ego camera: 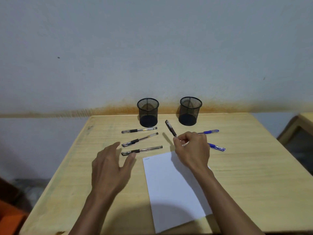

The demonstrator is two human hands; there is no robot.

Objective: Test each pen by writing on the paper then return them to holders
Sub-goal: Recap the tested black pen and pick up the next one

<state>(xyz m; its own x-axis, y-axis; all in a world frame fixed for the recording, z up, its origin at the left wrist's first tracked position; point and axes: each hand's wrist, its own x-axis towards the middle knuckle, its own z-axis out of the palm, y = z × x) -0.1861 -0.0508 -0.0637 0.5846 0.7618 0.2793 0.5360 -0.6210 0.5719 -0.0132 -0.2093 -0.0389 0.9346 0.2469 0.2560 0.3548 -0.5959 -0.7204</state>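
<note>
While the right hand (192,150) is raised above the far edge of the paper (172,189), its fingers (183,139) are curled around the lower end of a black pen (170,128), which points up and away toward the gap between the two holders. The pen is clear of the table (245,175) and casts a short shadow just left of the hand.

The left hand (112,168) is held over the table to the left of the paper, fingers spread and straight, gripping nothing. Its thumb tip lies at or just above the grip end of the nearest black pen; contact cannot be confirmed.

Three black pens lie on the table left of centre, roughly parallel: the far black pen (139,130) just in front of the left holder (148,112), the middle black pen (139,139) angled slightly, and the near black pen (142,150) closest to the paper. All appear capped.

Two blue pens lie to the right, both partly hidden behind the right hand: the far blue pen (210,131) and the near blue pen (216,147).

The left holder and right holder (190,111), both black mesh cups, stand upright near the table's far edge, well apart, with no pens seen inside.

The paper lies flat at the near centre, slightly rotated, with a small faint mark at its far left corner.
</note>
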